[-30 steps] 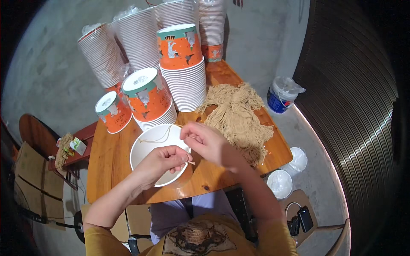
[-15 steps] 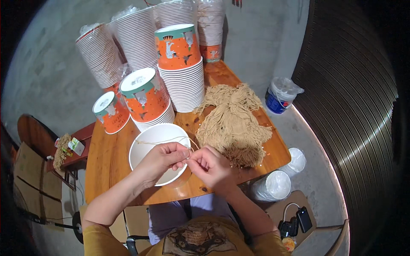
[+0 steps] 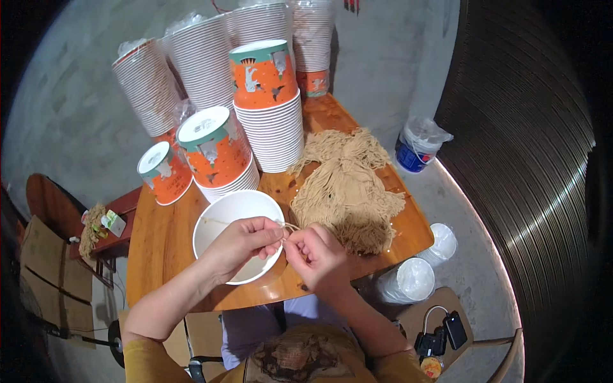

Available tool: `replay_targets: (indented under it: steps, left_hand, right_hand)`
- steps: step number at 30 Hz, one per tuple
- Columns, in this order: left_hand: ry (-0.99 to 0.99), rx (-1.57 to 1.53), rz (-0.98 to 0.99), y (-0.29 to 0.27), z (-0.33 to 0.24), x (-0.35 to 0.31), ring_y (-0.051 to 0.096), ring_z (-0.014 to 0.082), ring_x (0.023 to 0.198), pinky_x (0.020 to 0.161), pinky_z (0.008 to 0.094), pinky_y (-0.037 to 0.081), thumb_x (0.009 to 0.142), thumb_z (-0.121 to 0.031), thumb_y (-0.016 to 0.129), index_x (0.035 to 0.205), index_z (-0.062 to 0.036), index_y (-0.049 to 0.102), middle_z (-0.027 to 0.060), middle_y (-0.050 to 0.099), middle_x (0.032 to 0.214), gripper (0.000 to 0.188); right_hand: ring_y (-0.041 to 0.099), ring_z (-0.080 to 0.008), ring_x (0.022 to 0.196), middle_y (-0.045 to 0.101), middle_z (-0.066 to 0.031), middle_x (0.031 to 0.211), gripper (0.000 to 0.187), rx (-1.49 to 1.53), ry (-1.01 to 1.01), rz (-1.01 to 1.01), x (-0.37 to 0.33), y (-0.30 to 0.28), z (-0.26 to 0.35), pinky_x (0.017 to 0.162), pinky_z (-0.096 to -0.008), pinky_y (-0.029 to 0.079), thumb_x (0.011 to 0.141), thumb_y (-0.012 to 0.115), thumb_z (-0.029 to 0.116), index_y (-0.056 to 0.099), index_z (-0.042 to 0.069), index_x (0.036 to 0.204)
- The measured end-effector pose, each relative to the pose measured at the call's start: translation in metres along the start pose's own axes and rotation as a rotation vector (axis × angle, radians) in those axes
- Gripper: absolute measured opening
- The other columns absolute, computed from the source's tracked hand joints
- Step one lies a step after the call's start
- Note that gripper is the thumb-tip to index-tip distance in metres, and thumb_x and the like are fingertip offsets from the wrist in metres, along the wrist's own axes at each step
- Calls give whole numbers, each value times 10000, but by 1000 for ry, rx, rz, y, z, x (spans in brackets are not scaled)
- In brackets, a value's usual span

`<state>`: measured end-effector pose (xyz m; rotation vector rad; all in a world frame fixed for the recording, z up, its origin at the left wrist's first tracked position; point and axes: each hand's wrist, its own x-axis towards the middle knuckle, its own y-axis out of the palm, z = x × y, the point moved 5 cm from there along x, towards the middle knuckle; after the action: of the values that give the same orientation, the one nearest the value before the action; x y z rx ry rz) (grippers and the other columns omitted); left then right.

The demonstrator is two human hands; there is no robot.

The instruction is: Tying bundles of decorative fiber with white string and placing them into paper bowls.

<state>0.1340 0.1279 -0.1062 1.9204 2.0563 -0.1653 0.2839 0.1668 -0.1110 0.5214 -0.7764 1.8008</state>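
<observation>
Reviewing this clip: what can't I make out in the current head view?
All in the head view:
- Whether the tan cord is knotted: too fine, and covered by fingertips of the left hand and right hand.
- Part of the white bucket's inside: behind the left hand.
- Top of the rightmost rear bucket stack: cut off by the upper edge.

Site, from where I stand: by appearance a small makeshift workroom; shop or home, cannot tell. Evidence: bare grey wall [image 3: 383, 83], grey floor [image 3: 476, 268], dark ribbed shutter-like panel [image 3: 530, 159] at right. Wooden table [image 3: 163, 255] crowded with stacks of paper tubs [image 3: 268, 134], some plastic-wrapped, and a heap of tan cord [image 3: 345, 191].
</observation>
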Motion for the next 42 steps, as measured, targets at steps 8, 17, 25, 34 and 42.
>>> replay_targets:
  steps: [8, 17, 25, 34, 42]
  left_hand:
    - [-70, -52, 39, 1, -2, -2, 566, 45, 757, 629, 181, 447, 926, -131, 613, 1032, -27, 629, -2, 625, 878, 149]
    - [-66, -82, 27, -2, -6, -2, 607, 95, 820, 723, 214, 519, 926, -44, 573, 1085, -21, 582, 44, 610, 959, 161]
    - [-66, -156, 13, 1, -8, -3, 638, 119, 753, 691, 210, 556, 890, 22, 592, 1060, -6, 562, 57, 627, 895, 175]
    - [43, 136, 7, 3, -9, -2, 566, 88, 740, 709, 227, 483, 900, -64, 588, 1018, -10, 605, 26, 604, 871, 131]
    - [14, 117, 143, 10, -9, 0, 556, 72, 706, 683, 221, 470, 906, -111, 613, 980, -15, 631, 5, 602, 835, 123]
  right_hand:
    - [557, -222, 644, 537, -62, 741, 133, -109, -196, 0, 3, 6, 18, 555, -328, 464, 741, 710, 9, 618, 60, 824]
    - [557, -213, 636, 556, -54, 726, 203, -282, -301, 100, 0, 0, 14, 567, -322, 482, 774, 714, 38, 680, 83, 968]
    - [514, -42, 608, 580, 5, 719, 177, 418, 356, 162, 1, -8, -30, 552, -182, 428, 964, 512, 115, 589, 47, 1108]
    - [536, -51, 673, 616, -11, 808, 155, 140, 127, 408, 27, -7, -13, 586, -207, 437, 956, 497, 87, 590, 27, 1064]
    - [530, -43, 678, 586, 3, 785, 130, 664, 318, 652, 58, 13, -6, 589, -198, 424, 971, 459, 53, 565, 22, 1038]
